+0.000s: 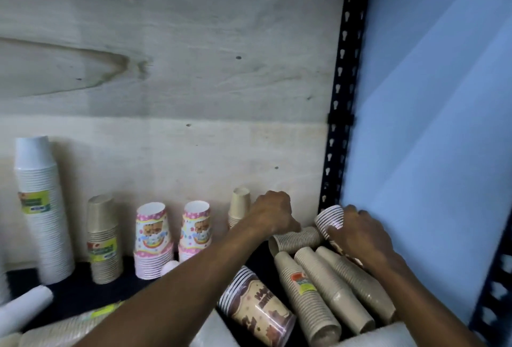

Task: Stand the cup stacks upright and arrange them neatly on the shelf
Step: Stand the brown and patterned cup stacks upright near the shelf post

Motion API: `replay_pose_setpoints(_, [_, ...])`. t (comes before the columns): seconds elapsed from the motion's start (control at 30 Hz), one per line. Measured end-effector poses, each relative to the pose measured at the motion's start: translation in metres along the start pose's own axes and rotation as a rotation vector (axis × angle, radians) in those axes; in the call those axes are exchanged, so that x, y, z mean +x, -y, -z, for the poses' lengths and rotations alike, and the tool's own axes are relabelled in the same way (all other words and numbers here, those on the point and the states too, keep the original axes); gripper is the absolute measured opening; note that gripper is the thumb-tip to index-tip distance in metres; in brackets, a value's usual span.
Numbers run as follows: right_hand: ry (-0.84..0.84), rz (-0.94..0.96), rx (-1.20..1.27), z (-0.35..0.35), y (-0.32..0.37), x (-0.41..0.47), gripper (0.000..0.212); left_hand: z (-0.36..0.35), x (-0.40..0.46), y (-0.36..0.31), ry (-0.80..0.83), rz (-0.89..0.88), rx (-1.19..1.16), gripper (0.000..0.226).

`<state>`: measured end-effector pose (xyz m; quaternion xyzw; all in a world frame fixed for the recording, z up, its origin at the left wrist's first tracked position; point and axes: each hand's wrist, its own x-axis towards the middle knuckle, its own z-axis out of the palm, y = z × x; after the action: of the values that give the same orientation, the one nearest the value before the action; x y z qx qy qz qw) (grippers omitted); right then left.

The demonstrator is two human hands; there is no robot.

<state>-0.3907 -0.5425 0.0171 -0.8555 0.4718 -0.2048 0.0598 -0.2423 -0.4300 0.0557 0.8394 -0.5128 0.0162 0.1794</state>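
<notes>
Head view, and both hands are in among the toppled kraft-brown paper cup stacks [318,288] lying just left of the black slotted steel upright [336,136]: the right hand [357,231] curls round a striped white cup stack [328,217] tilted against that post. The left hand [273,215], fingers curled over, rests on a short brown stack [297,238] lying crosswise, though whether it grips is unclear. Further left of the post, several stacks already stand, so I'd say next is tipping the striped one upright beside them.

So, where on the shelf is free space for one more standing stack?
Dark bare shelf shows before the gold stack; a narrow gap lies between the pink stacks. Crowded right: lying kraft stacks under both hands.
</notes>
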Motion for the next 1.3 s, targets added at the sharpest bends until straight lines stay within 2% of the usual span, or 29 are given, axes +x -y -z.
replay_pose_setpoints(0.13, [-0.001,0.014,-0.07,-0.006,-0.013,0.001,0.056,-0.03,0.033,0.0,0.131,0.049,-0.009,0.064])
replay_pose_setpoints(0.23, [0.003,0.012,-0.099,-0.01,-0.016,0.0,0.056,-0.047,0.051,0.0,0.207,0.074,-0.024,0.062])
replay_pose_setpoints(0.33, [-0.003,0.025,-0.115,-0.014,-0.017,0.001,0.054,-0.061,0.065,-0.003,0.248,0.084,-0.03,0.058])
replay_pose_setpoints(0.57, [0.007,0.056,-0.136,-0.02,-0.02,0.01,0.057,-0.081,0.085,-0.005,0.317,0.06,0.025,0.072])
replay_pose_setpoints(0.7, [0.011,0.075,-0.163,-0.022,-0.02,0.011,0.058,-0.079,0.084,0.002,0.28,0.054,0.028,0.068])
replay_pose_setpoints(0.83, [-0.045,0.111,-0.185,-0.011,-0.015,0.007,0.054,-0.067,0.072,0.013,0.219,0.044,0.05,0.077])
replay_pose_setpoints(1.0, [-0.112,0.13,-0.14,0.017,-0.008,0.009,0.067,-0.051,0.054,0.017,0.247,0.0,0.004,0.09])
replay_pose_setpoints(1.13, [-0.072,0.105,-0.058,0.036,-0.006,0.015,0.069,-0.042,0.038,0.015,0.265,-0.06,-0.031,0.103])
replay_pose_setpoints(1.3, [-0.019,0.058,0.015,0.041,-0.008,0.02,0.062,-0.04,0.03,0.015,0.258,-0.032,-0.033,0.102])
